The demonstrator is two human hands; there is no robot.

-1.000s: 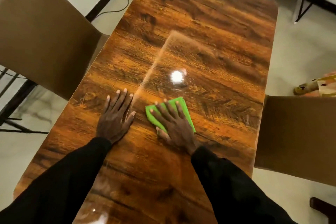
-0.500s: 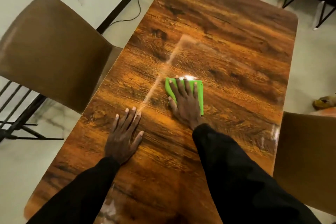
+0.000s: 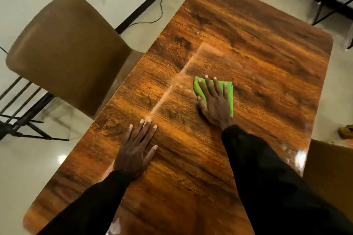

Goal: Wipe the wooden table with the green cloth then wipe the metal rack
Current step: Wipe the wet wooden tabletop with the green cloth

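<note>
Green cloth is pressed flat on the wooden counter near its middle, under the right hand, whose fingers are spread straight across the fabric. The left hand is laid palm-down on bare wood nearer the body, fingers straight and close together, thumb out. A pale streak is seen between the hands; a brown chair is set at the left edge
</note>
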